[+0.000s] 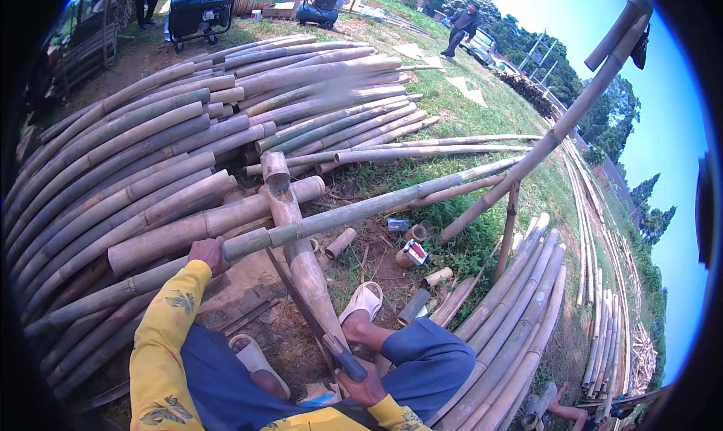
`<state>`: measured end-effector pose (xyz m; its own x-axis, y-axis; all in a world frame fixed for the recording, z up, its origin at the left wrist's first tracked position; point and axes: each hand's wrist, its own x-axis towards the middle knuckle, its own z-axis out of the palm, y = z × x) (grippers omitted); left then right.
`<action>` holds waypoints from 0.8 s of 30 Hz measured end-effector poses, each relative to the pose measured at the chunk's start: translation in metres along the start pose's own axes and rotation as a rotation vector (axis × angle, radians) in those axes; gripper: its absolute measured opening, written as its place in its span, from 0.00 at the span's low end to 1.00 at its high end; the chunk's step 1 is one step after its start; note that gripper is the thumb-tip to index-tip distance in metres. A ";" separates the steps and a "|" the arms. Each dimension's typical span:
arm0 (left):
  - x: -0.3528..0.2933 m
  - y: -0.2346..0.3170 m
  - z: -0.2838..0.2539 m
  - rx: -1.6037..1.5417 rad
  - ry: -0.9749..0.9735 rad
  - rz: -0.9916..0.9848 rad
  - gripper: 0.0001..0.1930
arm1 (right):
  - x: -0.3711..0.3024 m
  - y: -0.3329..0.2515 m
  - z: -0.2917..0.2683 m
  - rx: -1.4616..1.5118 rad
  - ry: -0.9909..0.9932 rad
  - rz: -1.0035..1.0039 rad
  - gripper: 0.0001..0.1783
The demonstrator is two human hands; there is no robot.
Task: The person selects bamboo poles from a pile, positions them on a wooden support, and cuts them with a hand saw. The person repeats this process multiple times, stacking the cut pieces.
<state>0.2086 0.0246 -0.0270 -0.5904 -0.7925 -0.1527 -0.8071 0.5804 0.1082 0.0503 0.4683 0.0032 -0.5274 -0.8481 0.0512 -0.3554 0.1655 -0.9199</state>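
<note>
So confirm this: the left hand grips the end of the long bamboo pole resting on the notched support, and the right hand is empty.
Not quite. The head view shows the left hand on the end of the long bamboo pole over the notched support, but the right hand holds a long blade by its handle.

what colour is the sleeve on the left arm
Yellow with a dark leaf print on the sleeve, head view.
</note>
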 end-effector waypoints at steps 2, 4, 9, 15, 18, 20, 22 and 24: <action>0.001 0.009 -0.019 -0.015 -0.033 0.020 0.27 | -0.040 -0.006 -0.020 -0.031 -0.049 0.311 0.14; 0.000 0.005 -0.028 0.023 -0.008 0.024 0.26 | -0.022 -0.010 -0.021 -0.035 0.018 0.100 0.15; -0.012 -0.012 -0.037 -0.006 0.032 -0.043 0.28 | 0.017 -0.032 -0.045 -0.010 -0.066 0.031 0.13; -0.018 -0.051 -0.027 0.077 -0.039 -0.069 0.31 | -0.011 -0.099 -0.129 0.073 -0.021 0.164 0.14; -0.027 -0.050 -0.033 0.109 -0.223 -0.051 0.32 | -0.030 -0.128 -0.174 -0.153 0.200 0.048 0.12; -0.035 -0.056 -0.036 0.103 -0.322 -0.061 0.33 | -0.038 -0.154 -0.197 -0.320 0.312 0.001 0.10; -0.037 -0.075 -0.030 0.076 -0.372 -0.067 0.35 | -0.047 -0.148 -0.216 -0.336 0.414 -0.022 0.10; -0.041 -0.071 -0.026 0.057 -0.404 -0.083 0.35 | -0.060 -0.135 -0.233 -0.323 0.462 -0.024 0.11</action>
<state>0.2901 0.0107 -0.0032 -0.4661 -0.7065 -0.5326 -0.8435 0.5365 0.0265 -0.0498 0.6142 0.2146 -0.7734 -0.5573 0.3021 -0.5512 0.3559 -0.7546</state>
